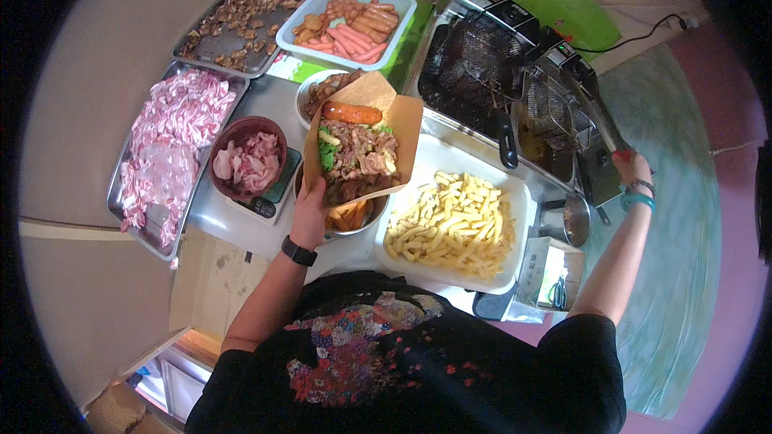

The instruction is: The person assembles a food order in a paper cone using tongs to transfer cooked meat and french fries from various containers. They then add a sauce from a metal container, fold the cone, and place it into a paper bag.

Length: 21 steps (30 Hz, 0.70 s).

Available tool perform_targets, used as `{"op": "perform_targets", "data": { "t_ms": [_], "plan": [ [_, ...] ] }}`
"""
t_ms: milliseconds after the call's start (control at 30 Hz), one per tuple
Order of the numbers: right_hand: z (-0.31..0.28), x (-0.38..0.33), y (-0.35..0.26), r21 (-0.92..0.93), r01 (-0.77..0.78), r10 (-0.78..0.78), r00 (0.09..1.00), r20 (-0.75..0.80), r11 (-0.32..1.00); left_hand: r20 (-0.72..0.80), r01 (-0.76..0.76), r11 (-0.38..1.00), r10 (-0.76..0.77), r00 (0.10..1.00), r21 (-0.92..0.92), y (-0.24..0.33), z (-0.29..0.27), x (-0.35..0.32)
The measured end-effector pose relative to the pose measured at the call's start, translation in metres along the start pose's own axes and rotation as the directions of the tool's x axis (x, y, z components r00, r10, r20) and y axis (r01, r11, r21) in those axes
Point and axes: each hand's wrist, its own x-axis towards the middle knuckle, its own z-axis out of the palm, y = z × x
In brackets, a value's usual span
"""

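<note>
Food box (409,145) near centre, toward 12 o'clock; left hand (308,213) fingers grip its 8 o'clock corner. Right hand (634,167), 3 o'clock, fingers closed round tongs (593,108). Advice: box level so sausage (351,113) doesn't roll.

The shirt (515,362) is black, and its short sleeves (583,345) stop well up the arms. A big patch of tiny flowers (354,345), red, pink, white and blue, is on the front, with little red spots (451,368) next to it. Just behind the left hand (309,213) is a black watch (298,251). Just behind the right hand (632,167) is a thin dark bracelet (641,185), then a thick blue-green bangle (639,201).
</note>
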Motion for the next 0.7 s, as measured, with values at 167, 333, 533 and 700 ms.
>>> {"op": "perform_targets", "data": {
  "t_ms": [167, 333, 533, 700],
  "plan": [
    [0.071, 0.063, 0.028, -0.137, -0.206, 0.224, 0.965, 0.136, 0.969, 0.081, -0.087, 0.977, 0.073, 0.994, 0.192, -0.004, -0.003, -0.003],
    [0.093, 0.084, -0.020, -0.072, -0.183, 0.192, 0.969, 0.156, 0.980, 0.071, 0.096, 0.992, -0.090, 0.993, -0.082, 0.011, -0.010, -0.007],
    [0.073, 0.087, -0.036, -0.004, -0.099, 0.099, 0.995, 0.021, 0.995, 0.091, 0.173, 0.926, -0.151, 0.984, -0.334, 0.010, -0.014, -0.009],
    [0.058, 0.086, -0.035, 0.228, 0.090, -0.022, 0.958, -0.285, 0.970, 0.177, 0.008, 0.975, 0.033, 0.984, -0.223, -0.001, -0.022, -0.009]
  ]
}}
